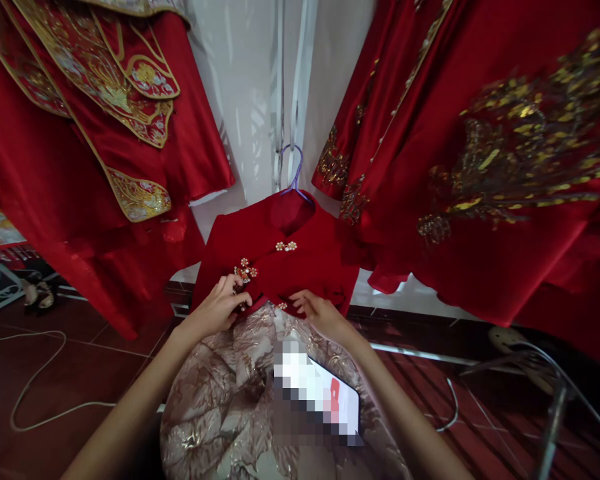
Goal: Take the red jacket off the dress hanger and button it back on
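Note:
A red jacket (310, 267) hangs on a purple hanger (294, 167) in front of me, its lower part reaching my lap. A pearl flower clasp (286, 247) sits near its neckline. On the left of its front is a beaded flower ornament (245, 269). My left hand (223, 305) is closed on the jacket just below this ornament, thumb and fingers bent around the cloth. My right hand (321, 316) touches the lower front edge, its fingers loosely stretched out and apart. Between the hands, a small beaded clasp (281, 306) shows at the hem.
Red embroidered garments (145, 133) hang at left, and a red gown with gold sequins (510, 153) at right. A patterned skirt (205, 413) covers my lap, with a lit phone (349, 403) on it. A white cable (37, 373) and black shoes (40, 297) lie at left.

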The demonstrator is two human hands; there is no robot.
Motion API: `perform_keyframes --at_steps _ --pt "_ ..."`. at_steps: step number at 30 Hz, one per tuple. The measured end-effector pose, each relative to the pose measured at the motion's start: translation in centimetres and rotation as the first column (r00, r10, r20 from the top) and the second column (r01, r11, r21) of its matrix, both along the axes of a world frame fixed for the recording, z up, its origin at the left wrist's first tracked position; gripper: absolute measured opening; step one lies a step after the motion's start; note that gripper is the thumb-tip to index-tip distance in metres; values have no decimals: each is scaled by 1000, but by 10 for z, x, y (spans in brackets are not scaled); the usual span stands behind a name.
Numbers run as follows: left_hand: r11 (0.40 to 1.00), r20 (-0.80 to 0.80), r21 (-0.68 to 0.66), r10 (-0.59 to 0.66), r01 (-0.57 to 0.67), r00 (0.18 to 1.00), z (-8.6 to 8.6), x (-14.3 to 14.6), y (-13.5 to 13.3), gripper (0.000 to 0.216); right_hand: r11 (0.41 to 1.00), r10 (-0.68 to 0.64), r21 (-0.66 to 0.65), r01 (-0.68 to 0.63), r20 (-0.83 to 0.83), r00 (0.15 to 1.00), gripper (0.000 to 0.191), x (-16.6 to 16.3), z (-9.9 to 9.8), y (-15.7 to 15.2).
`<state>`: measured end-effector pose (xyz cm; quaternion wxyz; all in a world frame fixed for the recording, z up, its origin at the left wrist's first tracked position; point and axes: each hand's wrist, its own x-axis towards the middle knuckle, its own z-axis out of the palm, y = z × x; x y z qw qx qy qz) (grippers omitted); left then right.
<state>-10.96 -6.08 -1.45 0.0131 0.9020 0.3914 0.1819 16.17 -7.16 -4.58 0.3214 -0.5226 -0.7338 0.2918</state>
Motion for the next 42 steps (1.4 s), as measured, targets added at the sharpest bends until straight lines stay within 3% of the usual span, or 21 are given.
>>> perform_keyframes --at_steps 5,11,13,16,19,22,27,34,37,42 --pt "992 -84 116 53 -43 995 -14 1 8 42 991 -78 128 44 273 959 25 -19 -17 4" --pt "971 -84 236 63 -42 994 -19 2 15 24 956 -209 251 153 217 953 19 -31 -27 -1" --pt "970 -70 242 37 -19 997 -16 1 15 20 940 -231 289 181 152 961 17 -36 -19 -6" --pt "976 -44 219 -1 10 999 -11 0 14 20 921 -209 338 192 13 978 16 -44 8 -23" --pt "984 -28 176 -5 10 1000 -8 -2 13 16 946 -75 307 105 -106 991 17 -53 41 -48" --pt "990 -24 143 27 -23 999 -8 -5 14 15 968 20 249 29 -190 982 16 -60 57 -61" --pt "992 -38 76 101 -98 994 -9 -7 14 23 981 38 192 13 -258 965 16 -71 41 -40" --pt "983 187 -49 181 -174 966 -14 4 11 9 969 -29 230 94 -270 962 14 -94 18 15" --pt "972 223 -84 232 -219 947 -18 5 12 6 981 -1 186 54 -275 961 15 -98 15 23" --pt "914 389 -318 368 -252 844 -23 -4 21 9 975 22 221 29 -225 974 14 -98 12 21"
